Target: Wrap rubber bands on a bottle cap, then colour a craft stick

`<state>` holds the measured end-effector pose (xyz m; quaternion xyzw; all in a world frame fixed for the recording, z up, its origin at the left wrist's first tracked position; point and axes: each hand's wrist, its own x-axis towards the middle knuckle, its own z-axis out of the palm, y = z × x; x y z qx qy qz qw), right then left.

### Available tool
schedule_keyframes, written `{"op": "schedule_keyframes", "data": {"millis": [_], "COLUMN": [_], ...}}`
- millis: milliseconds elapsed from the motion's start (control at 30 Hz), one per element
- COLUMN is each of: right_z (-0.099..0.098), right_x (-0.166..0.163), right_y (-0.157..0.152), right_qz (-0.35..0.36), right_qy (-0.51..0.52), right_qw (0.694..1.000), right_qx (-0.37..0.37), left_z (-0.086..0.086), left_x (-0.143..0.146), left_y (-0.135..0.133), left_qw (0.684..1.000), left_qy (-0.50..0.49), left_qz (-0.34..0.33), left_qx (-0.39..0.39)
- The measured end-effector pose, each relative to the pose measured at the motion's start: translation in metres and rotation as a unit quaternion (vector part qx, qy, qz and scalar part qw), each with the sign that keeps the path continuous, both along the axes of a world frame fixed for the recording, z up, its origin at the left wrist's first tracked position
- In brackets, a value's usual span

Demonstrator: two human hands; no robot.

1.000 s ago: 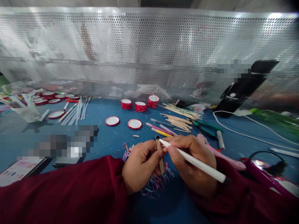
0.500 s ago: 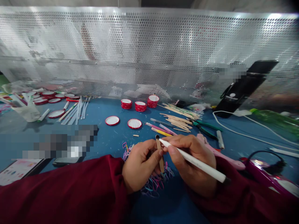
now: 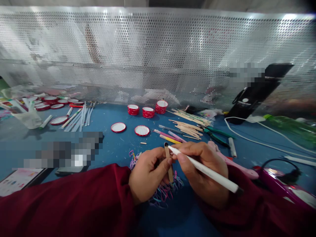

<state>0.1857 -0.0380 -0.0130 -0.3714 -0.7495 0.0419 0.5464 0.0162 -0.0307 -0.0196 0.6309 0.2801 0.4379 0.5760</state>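
Observation:
Between the thumb and fingers of my left hand (image 3: 149, 174) is a flat wooden craft stick (image 3: 170, 172), its upper end dark-coloured. My right hand (image 3: 207, 171) grips a white marker (image 3: 209, 173) like a pen, black at its rear end. The marker's tip is at the stick's dark end; whether it touches cannot be made out. Under and beside my hands lies a tangle of pastel loops or threads (image 3: 163, 194). Purple and yellow pens (image 3: 169, 138) lie just beyond my right hand.
Red-rimmed lids (image 3: 118, 127) and stacked red lids (image 3: 148, 112) stand ahead. Wooden sticks (image 3: 189, 129), green-handled pliers (image 3: 219, 137) and a white cable (image 3: 256, 142) lie to the right. Clear glue sticks (image 3: 74, 121), a cup of markers (image 3: 27, 119) and phones (image 3: 24, 179) are left. A perforated metal panel (image 3: 138, 49) bounds the back.
Almost nothing differs. Both hands keep their hold on the stick and the marker, with the marker tip still at the dark end; the whole view has shifted very slightly.

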Motion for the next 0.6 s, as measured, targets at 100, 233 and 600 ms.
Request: {"op": "schedule_keyframes", "data": {"millis": [100,233,600], "right_z": [0.0013,0.0016,0.0001], "right_x": [-0.0006,-0.0002,0.0006], "right_y": [0.0004,0.0004,-0.0012], "right_qz": [-0.019,-0.014,0.012], "right_qy": [-0.016,-0.009,0.009], "right_qw": [1.000,1.000,1.000], "right_qx": [0.018,0.004,-0.015], "left_z": [0.0002,0.0006,-0.0008], "left_x": [-0.0002,0.0000,-0.0001], "left_y": [0.0001,0.0005,0.0023], "left_qw": [1.000,1.000,1.000], "left_qy": [-0.003,-0.002,-0.001], "left_qz": [-0.004,-0.003,-0.004], "left_qx": [0.001,0.000,0.001]}}
